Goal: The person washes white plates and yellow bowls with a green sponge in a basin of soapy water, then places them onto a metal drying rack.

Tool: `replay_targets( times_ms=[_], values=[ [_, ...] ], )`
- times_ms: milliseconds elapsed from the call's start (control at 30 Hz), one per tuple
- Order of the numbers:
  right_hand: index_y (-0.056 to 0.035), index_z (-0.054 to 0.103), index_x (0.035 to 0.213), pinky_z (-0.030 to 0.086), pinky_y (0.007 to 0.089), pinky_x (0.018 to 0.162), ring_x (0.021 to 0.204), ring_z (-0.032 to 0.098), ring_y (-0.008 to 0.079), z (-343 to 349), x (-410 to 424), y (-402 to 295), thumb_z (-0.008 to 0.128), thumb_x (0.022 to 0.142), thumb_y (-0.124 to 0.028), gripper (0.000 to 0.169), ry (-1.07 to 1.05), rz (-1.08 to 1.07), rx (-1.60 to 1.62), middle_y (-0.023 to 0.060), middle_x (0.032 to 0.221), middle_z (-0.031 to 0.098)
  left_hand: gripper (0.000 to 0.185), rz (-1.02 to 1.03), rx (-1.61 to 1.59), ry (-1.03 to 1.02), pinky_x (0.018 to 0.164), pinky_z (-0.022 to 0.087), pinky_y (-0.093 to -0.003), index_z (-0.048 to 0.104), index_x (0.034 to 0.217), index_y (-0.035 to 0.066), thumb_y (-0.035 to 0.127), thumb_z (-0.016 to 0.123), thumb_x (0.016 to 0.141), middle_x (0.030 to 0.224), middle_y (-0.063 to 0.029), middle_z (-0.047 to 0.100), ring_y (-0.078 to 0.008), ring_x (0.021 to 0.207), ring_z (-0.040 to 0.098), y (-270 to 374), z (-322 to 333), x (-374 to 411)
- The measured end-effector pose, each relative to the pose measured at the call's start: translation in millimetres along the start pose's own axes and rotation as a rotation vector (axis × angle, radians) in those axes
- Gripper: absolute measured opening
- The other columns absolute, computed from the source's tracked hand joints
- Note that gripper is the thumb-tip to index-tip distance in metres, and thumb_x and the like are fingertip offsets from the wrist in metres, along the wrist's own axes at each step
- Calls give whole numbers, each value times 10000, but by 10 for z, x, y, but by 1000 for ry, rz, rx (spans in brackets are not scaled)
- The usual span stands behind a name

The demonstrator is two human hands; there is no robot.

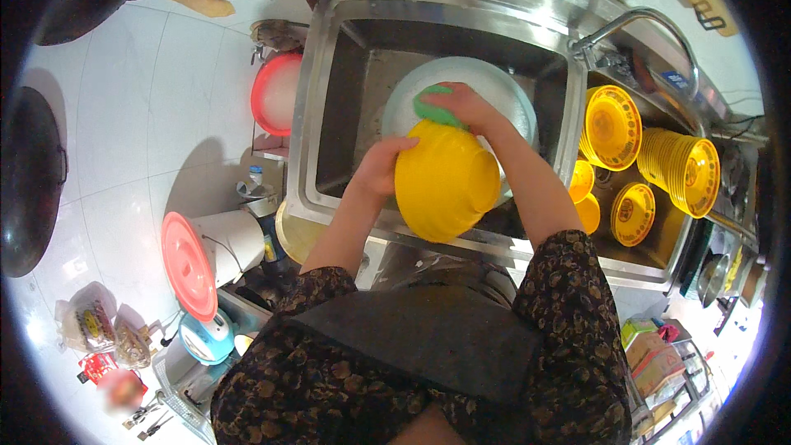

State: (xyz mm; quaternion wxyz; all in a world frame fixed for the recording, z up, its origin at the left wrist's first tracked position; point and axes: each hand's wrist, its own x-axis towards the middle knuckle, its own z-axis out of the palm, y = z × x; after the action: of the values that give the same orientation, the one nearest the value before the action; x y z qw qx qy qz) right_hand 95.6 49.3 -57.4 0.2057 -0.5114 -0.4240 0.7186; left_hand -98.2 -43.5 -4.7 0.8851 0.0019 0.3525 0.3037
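My left hand point(381, 165) grips the side of a yellow bowl point(442, 182), which is tilted with its outer wall and foot towards me. Its inside is hidden. In my right hand point(465, 105) is a green scouring pad point(437, 106), pressed at the bowl's far rim. Both hands are above a pale round basin point(405, 89) of whitish, sudsy liquid. That basin stands in a stainless steel sink point(355, 68).
A chrome faucet point(649, 14) arches at the right over a second sink compartment point(655, 247) with stacked yellow bowls point(618, 123). Left of the sink are a red-rimmed basin point(272, 96) and a white bucket point(232, 241) with a pink lid point(188, 266).
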Motion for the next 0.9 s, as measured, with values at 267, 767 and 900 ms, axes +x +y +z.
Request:
replay_targets(
  times_ms=[267, 767, 900],
  values=[
    [19, 592, 1241, 485, 405, 936, 1070, 627, 302, -366, 455, 1581, 602, 899, -314, 476, 773, 28, -289, 220, 1215, 618, 507, 167, 180, -81, 1061, 431, -408, 431, 1386, -28, 141, 583, 933, 1346, -154, 559, -265, 1241, 550, -97, -350, -170],
    [17, 640, 1184, 495, 432, 882, 1025, 639, 365, -82, -71, 1216, 649, 859, -412, 538, 677, -10, -132, 259, 1097, 657, 394, 410, 63, 208, 1048, 446, -421, 479, 1335, -4, 173, 542, 988, 1302, -132, 584, -262, 1209, 566, -186, -304, -87],
    [5, 679, 1119, 500, 455, 845, 951, 666, 375, 96, -139, 854, 654, 850, -430, 512, 777, -81, -305, 255, 989, 688, 356, 442, 115, 232, 988, 481, -397, 504, 1290, -15, 145, 561, 977, 1246, -125, 604, -253, 1143, 601, -206, -111, -119]
  ],
)
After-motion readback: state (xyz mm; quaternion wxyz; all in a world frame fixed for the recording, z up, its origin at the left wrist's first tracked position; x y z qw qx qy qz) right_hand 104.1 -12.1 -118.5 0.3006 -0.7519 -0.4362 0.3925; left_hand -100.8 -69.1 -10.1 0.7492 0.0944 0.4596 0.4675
